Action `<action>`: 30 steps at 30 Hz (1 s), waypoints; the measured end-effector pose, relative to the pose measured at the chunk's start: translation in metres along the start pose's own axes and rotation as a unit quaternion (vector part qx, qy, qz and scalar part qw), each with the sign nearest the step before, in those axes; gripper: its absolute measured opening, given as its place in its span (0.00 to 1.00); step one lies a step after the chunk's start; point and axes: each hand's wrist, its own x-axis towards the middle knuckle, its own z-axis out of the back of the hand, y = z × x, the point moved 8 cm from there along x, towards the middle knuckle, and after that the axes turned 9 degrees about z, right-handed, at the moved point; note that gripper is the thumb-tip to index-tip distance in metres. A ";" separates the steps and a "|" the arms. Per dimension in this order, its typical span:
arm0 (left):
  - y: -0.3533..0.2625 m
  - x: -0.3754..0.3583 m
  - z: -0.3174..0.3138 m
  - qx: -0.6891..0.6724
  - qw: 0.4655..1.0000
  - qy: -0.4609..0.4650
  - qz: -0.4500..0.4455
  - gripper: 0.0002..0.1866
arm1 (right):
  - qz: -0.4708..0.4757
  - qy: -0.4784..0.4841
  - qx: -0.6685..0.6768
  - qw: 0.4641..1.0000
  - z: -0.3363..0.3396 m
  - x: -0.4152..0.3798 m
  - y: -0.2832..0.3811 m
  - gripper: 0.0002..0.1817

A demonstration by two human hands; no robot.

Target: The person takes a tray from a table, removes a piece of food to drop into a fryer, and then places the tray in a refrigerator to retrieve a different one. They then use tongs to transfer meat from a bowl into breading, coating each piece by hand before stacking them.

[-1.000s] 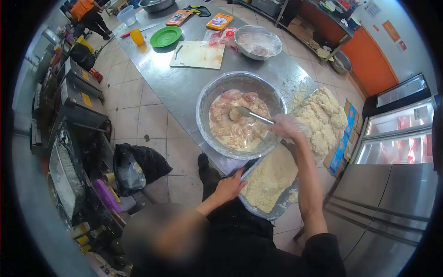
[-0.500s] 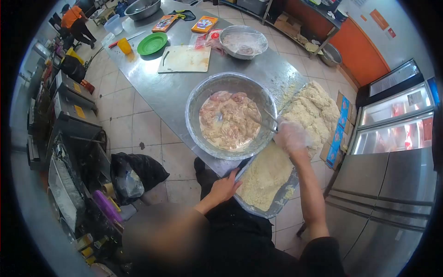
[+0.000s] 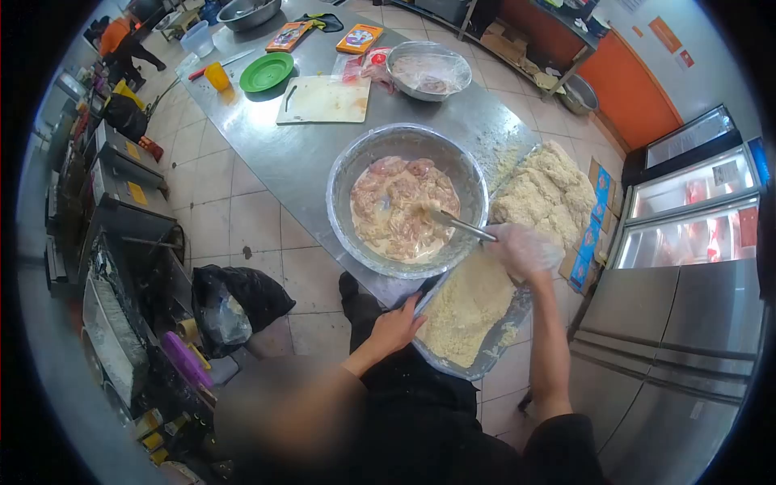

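Note:
A large metal bowl (image 3: 346, 234) holds raw chicken pieces (image 3: 396, 194) in a pale, wet batter. My right hand (image 3: 521, 250), in a clear plastic glove, grips metal tongs (image 3: 467, 227) at the bowl's right side. The tongs' arms are close together, and their tips are among the chicken; whether they pinch a piece is hard to tell. Below the bowl, my left hand (image 3: 396, 327) is bare and holds the near left edge of a grey tray (image 3: 490, 360). Pale breading flour (image 3: 465, 311) lies in that tray, with a heaped, clumpy mound (image 3: 546, 194) at its far end.
On the steel table (image 3: 291, 162) are a white cutting board (image 3: 327, 100), a green plate (image 3: 267, 73), an orange cup (image 3: 217, 77) and a plastic-covered bowl (image 3: 428, 71). A black bag (image 3: 242, 303) lies at left. Fridges (image 3: 671, 323) stand at right. Another person (image 3: 121, 44) bends far off.
The tongs have gone from spread to nearly closed, and my right hand has turned and shifted slightly. My left hand stays on the tray. The far person bends lower.

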 end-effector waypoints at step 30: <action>-0.001 0.005 -0.006 0.049 0.999 0.018 -0.004 0.34 | -0.169 0.026 0.041 0.984 0.058 -0.161 0.025 0.24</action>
